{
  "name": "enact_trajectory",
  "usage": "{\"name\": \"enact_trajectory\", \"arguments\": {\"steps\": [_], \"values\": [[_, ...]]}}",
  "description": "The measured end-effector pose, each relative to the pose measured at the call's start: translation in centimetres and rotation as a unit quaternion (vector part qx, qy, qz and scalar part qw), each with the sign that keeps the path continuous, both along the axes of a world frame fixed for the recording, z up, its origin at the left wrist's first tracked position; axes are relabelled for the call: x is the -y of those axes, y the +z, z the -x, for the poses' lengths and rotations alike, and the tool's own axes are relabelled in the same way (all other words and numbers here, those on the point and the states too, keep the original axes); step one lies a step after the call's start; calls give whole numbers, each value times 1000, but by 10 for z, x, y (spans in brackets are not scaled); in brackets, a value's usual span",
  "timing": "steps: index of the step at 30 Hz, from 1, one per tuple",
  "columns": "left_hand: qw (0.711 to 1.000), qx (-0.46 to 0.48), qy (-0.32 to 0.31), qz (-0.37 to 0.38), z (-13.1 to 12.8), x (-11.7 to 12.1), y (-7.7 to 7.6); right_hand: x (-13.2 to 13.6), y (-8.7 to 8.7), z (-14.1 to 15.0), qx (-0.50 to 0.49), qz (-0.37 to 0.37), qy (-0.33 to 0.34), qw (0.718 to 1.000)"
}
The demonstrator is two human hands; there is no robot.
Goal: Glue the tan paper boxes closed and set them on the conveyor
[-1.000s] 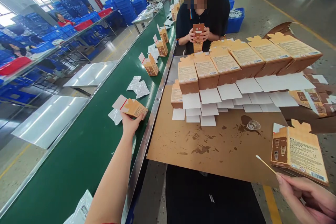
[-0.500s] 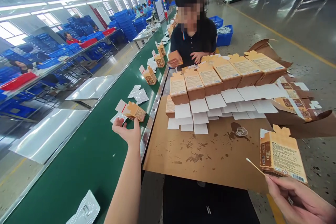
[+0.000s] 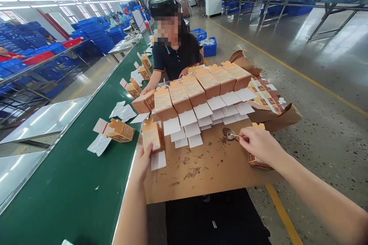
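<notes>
My left hand is closed on a brown-and-tan cardboard box at the near left end of the stacked boxes; its white flap hangs down toward me. My right hand pinches a cotton swab, whose tip is at a small clear dish on the cardboard sheet. Dark wet spots surround the dish. Another box stands below my right hand, partly hidden by it.
On the left runs a green conveyor belt with open boxes and white plastic packets. Across the stack, a co-worker has a hand on a tilted box. Torn brown cardboard juts out at right.
My left hand has moved from the belt to a box at the stack's end. My right hand has brought the swab to the dish. The view has turned right.
</notes>
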State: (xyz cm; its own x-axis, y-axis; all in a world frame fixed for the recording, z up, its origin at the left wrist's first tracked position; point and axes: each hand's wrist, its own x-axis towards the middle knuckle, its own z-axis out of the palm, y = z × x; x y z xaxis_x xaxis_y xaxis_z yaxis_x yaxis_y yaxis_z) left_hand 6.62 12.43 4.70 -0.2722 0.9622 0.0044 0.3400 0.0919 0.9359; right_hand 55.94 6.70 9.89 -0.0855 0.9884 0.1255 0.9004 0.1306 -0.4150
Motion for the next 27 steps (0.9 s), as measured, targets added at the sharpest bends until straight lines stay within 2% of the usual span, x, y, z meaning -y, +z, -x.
{"name": "enact_trajectory", "arguments": {"steps": [4, 6, 8, 10, 12, 15, 17, 19, 22, 24, 27], "values": [[980, 161, 67, 99, 16, 86, -10, -28, -12, 7, -1, 35, 32, 999], [972, 196, 86, 101, 14, 112, -15, -34, -15, 7, -2, 31, 40, 999], [968, 213, 103, 81, 5, 124, -19, -34, -12, 2, -6, 23, 43, 999], [969, 223, 85, 62, -8, 124, -20, -25, -5, -4, -11, 11, 42, 999], [972, 222, 43, 56, -22, 118, -23, -6, 2, -4, -35, -27, 34, 998], [981, 187, 38, 19, -41, 107, -35, 33, -3, 24, -104, -102, 37, 989], [986, 156, 67, -8, -49, 102, -46, 60, -20, 63, -138, -107, 71, 982], [987, 137, 87, -18, -52, 100, -54, 78, -44, 111, -213, -123, 101, 964], [987, 137, 80, -20, -53, 101, -58, 87, -77, 173, -244, -119, 129, 954], [987, 139, 73, -25, -53, 103, -57, 82, -92, 197, -241, -111, 144, 953], [988, 137, 73, -24, -54, 106, -54, 72, -101, 206, -236, -95, 161, 954]]}}
